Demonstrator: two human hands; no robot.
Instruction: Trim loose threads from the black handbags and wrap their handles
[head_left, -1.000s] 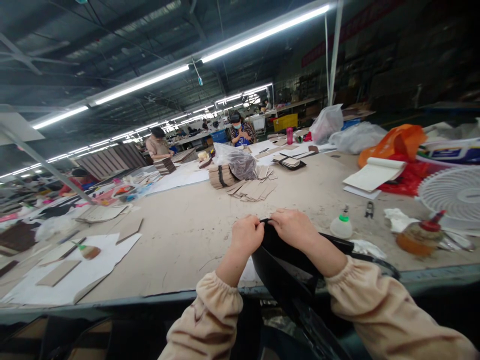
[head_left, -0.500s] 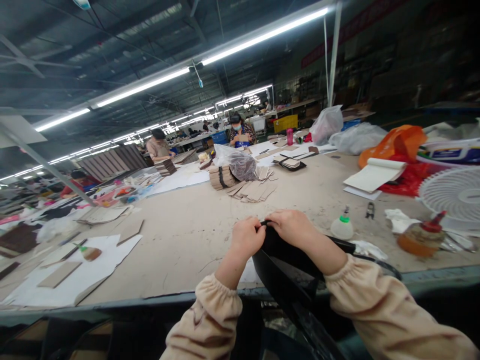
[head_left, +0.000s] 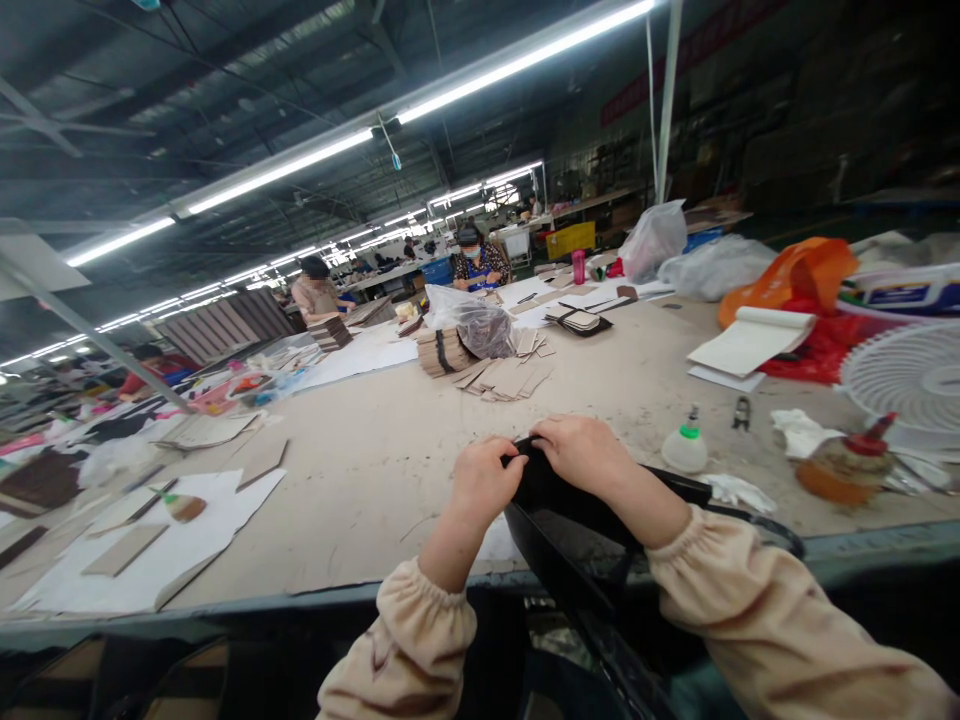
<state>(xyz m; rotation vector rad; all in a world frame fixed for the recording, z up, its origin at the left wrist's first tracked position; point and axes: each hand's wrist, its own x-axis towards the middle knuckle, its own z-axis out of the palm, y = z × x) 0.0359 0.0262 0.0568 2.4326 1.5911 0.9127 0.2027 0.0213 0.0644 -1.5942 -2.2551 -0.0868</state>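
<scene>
A black, leather-like bag with long glossy strips hangs over the table's front edge. My left hand pinches its top rim with thumb and forefinger. Close beside it, my right hand is closed on the same rim, fingertips curled over the edge. The bag's lower part drops below the tabletop, and my right forearm covers some of it. Right of the hands stand a small white bottle with a green collar and a black clip-like tool.
Bundled brown pieces lie ahead on the table. A glue bottle with a red tip, a white fan and an orange bag crowd the right. White paper lies left. Co-workers sit farther back.
My left hand has shifted slightly left along the rim, widening the gap between the hands. My right hand has barely moved and keeps its grip.
</scene>
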